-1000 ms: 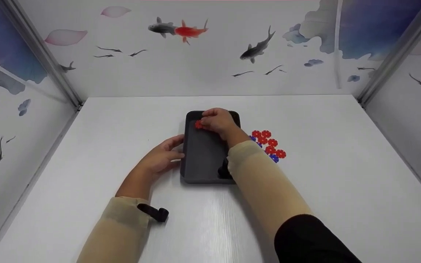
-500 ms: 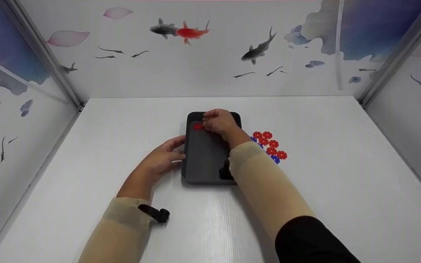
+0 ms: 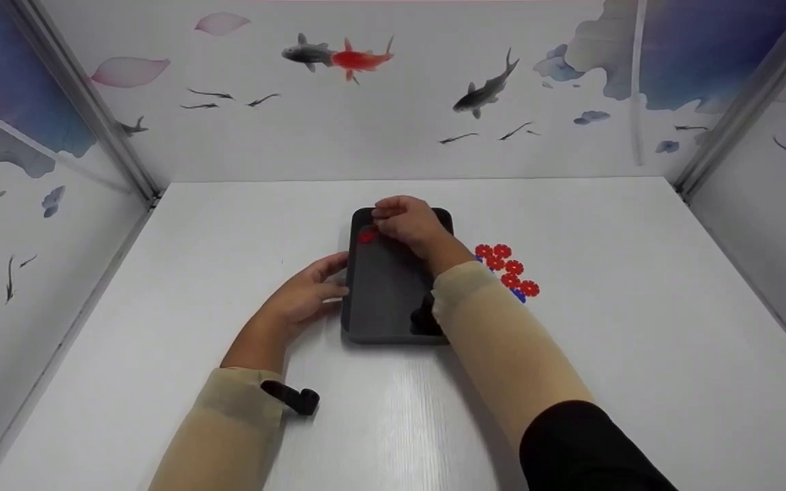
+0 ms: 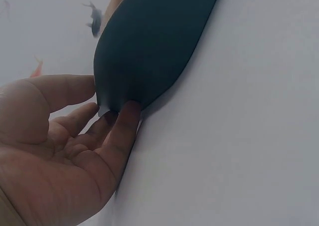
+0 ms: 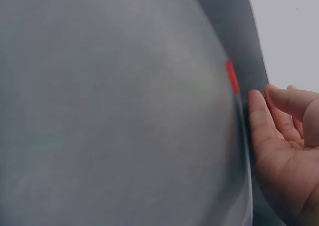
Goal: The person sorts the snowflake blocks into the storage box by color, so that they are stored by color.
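The head view alone shows the red and blue notched discs point(image 3: 514, 267) on the table point(image 3: 127, 341) beside a dark grey, round-cornered tray point(image 3: 385, 300). Left wrist: the left hand point(image 4: 60, 146), fingers apart, touches its side. Right wrist: inside, a thin red disc point(image 5: 233, 77); the right hand's point(image 5: 294, 151) grip cannot be told.
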`<move>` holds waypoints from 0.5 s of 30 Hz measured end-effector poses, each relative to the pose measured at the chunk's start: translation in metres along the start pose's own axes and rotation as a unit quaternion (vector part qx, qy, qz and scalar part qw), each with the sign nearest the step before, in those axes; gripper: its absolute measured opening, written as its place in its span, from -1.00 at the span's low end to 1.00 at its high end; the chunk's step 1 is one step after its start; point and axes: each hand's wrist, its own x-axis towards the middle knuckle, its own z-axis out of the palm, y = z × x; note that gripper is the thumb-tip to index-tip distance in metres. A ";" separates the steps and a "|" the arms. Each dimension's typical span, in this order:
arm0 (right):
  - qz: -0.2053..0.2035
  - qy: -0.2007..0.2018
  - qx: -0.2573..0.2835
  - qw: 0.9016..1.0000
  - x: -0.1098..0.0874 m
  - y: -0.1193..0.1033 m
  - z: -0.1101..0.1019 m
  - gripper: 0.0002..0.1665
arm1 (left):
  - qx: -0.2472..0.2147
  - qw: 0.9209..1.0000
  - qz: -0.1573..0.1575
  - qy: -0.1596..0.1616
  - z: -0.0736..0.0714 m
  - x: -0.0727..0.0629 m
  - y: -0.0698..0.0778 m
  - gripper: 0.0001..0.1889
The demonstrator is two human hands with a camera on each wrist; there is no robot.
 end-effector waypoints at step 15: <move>-0.007 -0.028 0.103 0.994 -0.040 -0.059 -0.043 -0.57 | 0.000 1.000 0.003 0.004 -0.001 -0.001 -0.001 -0.23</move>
